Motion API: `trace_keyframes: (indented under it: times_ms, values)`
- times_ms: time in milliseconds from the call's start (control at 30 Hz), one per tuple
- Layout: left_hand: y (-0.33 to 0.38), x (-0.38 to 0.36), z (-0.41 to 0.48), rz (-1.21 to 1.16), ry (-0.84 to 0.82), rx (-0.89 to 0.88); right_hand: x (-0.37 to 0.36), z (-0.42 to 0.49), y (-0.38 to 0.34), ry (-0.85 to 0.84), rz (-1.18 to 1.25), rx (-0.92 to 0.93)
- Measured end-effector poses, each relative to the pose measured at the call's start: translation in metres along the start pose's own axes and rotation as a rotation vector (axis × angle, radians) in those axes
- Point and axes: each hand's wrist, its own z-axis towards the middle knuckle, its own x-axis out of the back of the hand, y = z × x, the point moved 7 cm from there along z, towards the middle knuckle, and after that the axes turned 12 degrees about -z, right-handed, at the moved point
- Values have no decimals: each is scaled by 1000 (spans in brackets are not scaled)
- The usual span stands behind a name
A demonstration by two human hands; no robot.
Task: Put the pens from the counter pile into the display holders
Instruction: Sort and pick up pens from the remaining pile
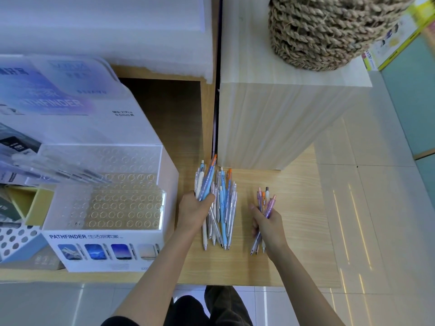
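Left fingers [208, 199] wrap blue pens [207, 182] | right fingers [255, 214] wrap purple pens [268, 203]

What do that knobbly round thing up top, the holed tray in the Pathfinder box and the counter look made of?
Round thing: twisted straw or seagrass rope, matt; coarse braided strands show. Holed tray: probably clear acrylic, glossy; see-through with bright edges. Counter: pale wood or wood-look laminate; straight grain.
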Motion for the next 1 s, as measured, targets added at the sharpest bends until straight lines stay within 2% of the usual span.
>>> trace_keyframes:
  times_ms: [167, 300, 400, 533, 700, 867, 1000]
  values:
    - [6, 2, -1, -65, -26, -12, -10, -9, -11, -66, -9, 22]
    - [9, -3, -4, -370, -69, 79, -28, -28, -30, -296, -20, 107]
    - [16, -5, -8, -544, -113, 93, -37, -39, -40, -381, -95, 130]
    - [26, -5, -20, -658, -178, 95, -40, -48, -51, -393, -137, 144]
    - [37, -1, -40, -691, -246, 38, -36, -62, -61, -358, -86, 169]
    - [48, 13, -57, -733, -229, -23, -36, -79, -70, -345, -50, 197]
    - [53, 30, -72, -747, -229, -29, -33, -98, -85, -362, 95, 231]
